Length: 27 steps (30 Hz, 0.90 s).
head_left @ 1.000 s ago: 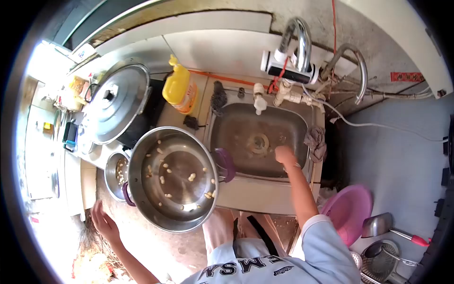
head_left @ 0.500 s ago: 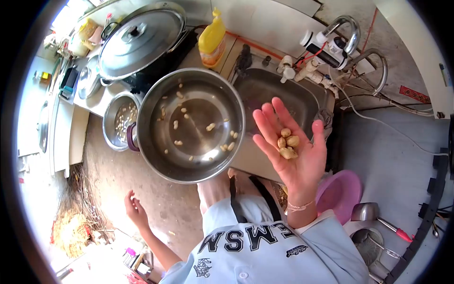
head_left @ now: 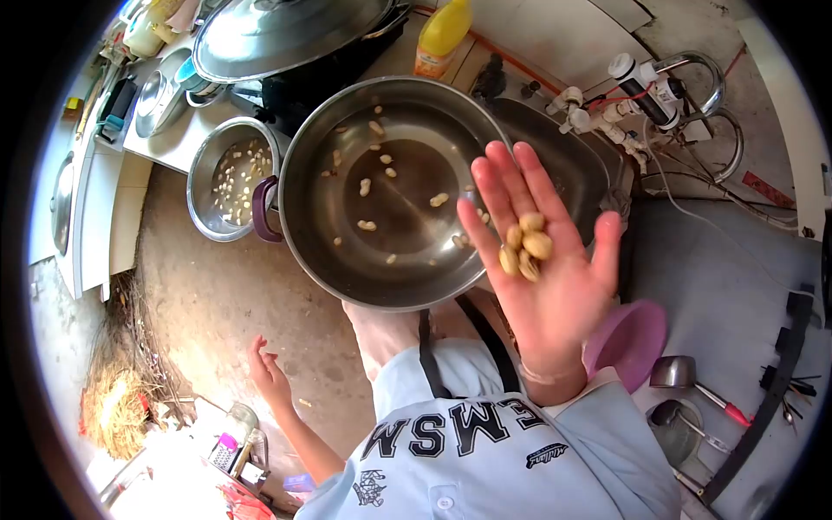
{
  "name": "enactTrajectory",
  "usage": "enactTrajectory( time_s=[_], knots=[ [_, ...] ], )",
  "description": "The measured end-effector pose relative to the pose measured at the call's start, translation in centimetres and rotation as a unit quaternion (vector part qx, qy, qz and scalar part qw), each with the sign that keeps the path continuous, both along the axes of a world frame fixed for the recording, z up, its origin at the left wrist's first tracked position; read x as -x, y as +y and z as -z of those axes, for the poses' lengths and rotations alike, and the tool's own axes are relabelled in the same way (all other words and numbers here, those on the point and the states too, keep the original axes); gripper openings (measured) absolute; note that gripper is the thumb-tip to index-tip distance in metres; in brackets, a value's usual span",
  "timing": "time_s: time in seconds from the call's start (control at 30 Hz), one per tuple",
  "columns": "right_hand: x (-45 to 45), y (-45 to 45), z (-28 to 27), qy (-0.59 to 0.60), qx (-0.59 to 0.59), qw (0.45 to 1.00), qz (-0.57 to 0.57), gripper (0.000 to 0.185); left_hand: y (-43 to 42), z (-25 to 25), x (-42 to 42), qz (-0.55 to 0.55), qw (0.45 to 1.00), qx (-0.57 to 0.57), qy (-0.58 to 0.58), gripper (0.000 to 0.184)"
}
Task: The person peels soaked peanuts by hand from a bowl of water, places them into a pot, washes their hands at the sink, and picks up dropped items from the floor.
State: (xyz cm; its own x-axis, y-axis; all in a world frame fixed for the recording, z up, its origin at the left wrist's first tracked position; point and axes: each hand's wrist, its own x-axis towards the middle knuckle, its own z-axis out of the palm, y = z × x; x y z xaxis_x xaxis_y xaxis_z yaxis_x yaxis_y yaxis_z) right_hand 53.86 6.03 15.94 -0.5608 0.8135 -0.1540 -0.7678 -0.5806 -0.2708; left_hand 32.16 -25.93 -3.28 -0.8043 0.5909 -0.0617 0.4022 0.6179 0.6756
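Observation:
My right hand (head_left: 546, 269) is held palm up with its fingers stretched out, and several peanuts in their shells (head_left: 526, 245) lie on it. Behind its fingertips is a wide steel pot (head_left: 303, 260) with a purple handle, where several more peanuts (head_left: 367, 225) are scattered in what looks like water. My left hand (head_left: 270, 374) hangs low over the floor, fingers loosely bent and apart, touching nothing. A smaller steel bowl (head_left: 198, 201) left of the pot contains many small pale pieces, probably peanuts too.
A large lidded pot (head_left: 286, 39) stands on the stove at the back, near a yellow bottle (head_left: 444, 39). The sink (head_left: 542, 143) and its pipes are behind my right hand. A pink basin (head_left: 637, 342) and a ladle (head_left: 674, 373) lie at lower right.
The view has shifted, so the wide pot appears farther right and higher. My right hand now overlaps the pot's right rim in view, with the peanuts still on its palm.

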Motion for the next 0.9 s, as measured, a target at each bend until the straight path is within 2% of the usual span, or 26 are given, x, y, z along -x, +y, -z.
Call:
enactTrajectory(
  time_s=[0.07, 0.17, 0.23, 0.33, 0.37, 0.43, 0.5, 0.53, 0.57, 0.6, 0.63, 0.7, 0.73, 0.77, 0.8, 0.83, 0.9],
  knots=[
    [2.0, 0.1, 2.9, -0.052, -0.010, 0.998, 0.046, 0.073, -0.8, 1.0, 1.8, 0.007, 1.000, 0.009, -0.024, 0.028],
    [4.9, 0.3, 7.7, -0.137, -0.010, 0.983, 0.123, 0.062, -0.6, 1.6, 5.6, 0.013, 0.999, 0.011, -0.046, 0.029],
    [6.7, 0.4, 10.4, -0.286, -0.103, 0.935, 0.181, 0.060, -0.4, 1.2, 9.2, 0.014, 0.999, 0.011, -0.050, 0.029],
    [8.0, 0.2, 13.1, -0.395, -0.161, 0.863, 0.269, 0.053, -0.7, 1.2, 15.6, 0.043, 0.998, 0.018, -0.029, 0.028],
    [9.8, -0.2, 12.1, -0.414, -0.149, 0.844, 0.307, 0.049, -1.2, 1.6, 17.9, 0.057, 0.998, 0.010, -0.019, 0.027],
    [14.9, -2.5, 8.9, -0.499, -0.144, 0.771, 0.368, 0.046, -1.1, 2.2, 22.2, 0.065, 0.998, 0.000, -0.009, 0.027],
    [21.0, -6.3, 8.1, -0.533, -0.271, 0.722, 0.348, 0.042, -0.9, 2.1, 25.6, 0.059, 0.996, 0.021, -0.070, 0.026],
    [23.5, -8.2, 8.4, -0.460, -0.338, 0.786, 0.239, 0.039, -0.5, 2.0, 27.0, 0.053, 0.996, 0.027, -0.071, 0.026],
    [26.2, -9.9, 8.9, -0.374, -0.394, 0.829, 0.129, 0.036, 0.8, 2.0, 28.0, 0.046, 0.995, -0.029, -0.087, 0.026],
    [29.3, -11.1, 9.7, -0.470, -0.436, 0.765, 0.061, 0.027, 2.4, 2.1, 28.8, 0.042, 0.990, -0.087, -0.103, 0.026],
    [32.3, -11.0, 10.3, -0.517, -0.529, 0.673, 0.020, 0.020, 4.1, 2.3, 29.3, 0.047, 0.990, -0.085, -0.106, 0.026],
    [37.8, -10.9, 13.8, -0.553, -0.500, 0.666, 0.016, 0.024, 7.9, 2.3, 29.2, -0.031, 0.931, -0.215, -0.292, 0.027],
    [39.5, -10.4, 16.1, -0.556, -0.469, 0.686, -0.002, 0.029, 10.2, 2.0, 28.7, -0.047, 0.912, -0.216, -0.346, 0.028],
    [40.8, -10.1, 18.7, -0.598, -0.450, 0.664, -0.019, 0.033, 12.3, 2.1, 28.5, -0.064, 0.890, -0.216, -0.397, 0.031],
    [41.7, -9.6, 21.1, -0.635, -0.429, 0.641, -0.037, 0.037, 13.5, 3.6, 28.6, -0.025, 0.912, -0.157, -0.378, 0.035],
    [42.0, -9.1, 22.6, -0.639, -0.426, 0.640, -0.038, 0.037, 14.8, 4.1, 28.5, 0.026, 0.951, -0.072, -0.300, 0.039],
    [42.1, -8.3, 25.2, -0.763, -0.429, 0.471, -0.109, 0.049, 17.2, 4.3, 28.6, 0.043, 0.981, 0.047, -0.181, 0.045]
  ],
)
